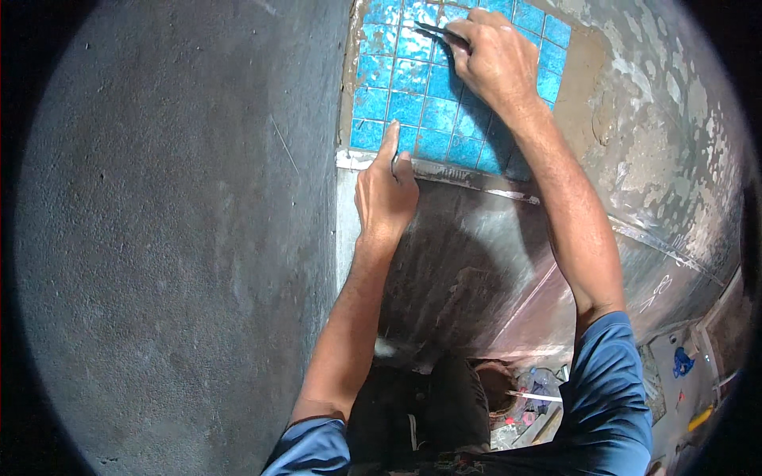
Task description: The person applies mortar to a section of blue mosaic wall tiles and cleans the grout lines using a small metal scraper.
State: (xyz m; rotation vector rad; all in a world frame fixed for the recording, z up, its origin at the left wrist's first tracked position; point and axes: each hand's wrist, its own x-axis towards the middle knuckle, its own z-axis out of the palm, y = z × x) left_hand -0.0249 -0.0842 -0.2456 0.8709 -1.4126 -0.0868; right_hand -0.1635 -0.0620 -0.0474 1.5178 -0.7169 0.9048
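A sheet of glossy blue mosaic tiles (413, 73) is set on the wall in front of me. My right hand (496, 59) is closed around a thin dark tool (431, 30), whose slim end lies over the upper tiles and points left. What kind of tool it is, I cannot make out. My left hand (386, 190) is at the sheet's lower left, its index fingertip touching a bottom-row tile. The thumb stands apart from that finger, and the other fingers are curled. My right hand and its shadow cover part of the sheet.
A dark rough wall (182, 238) rises close on my left. Grey-brown mortar (583, 75) borders the tiles on the right. Below them runs a pale ledge (452, 173). Low down are a round tub (496, 389), scattered debris (540, 404) and a yellow object (700, 419).
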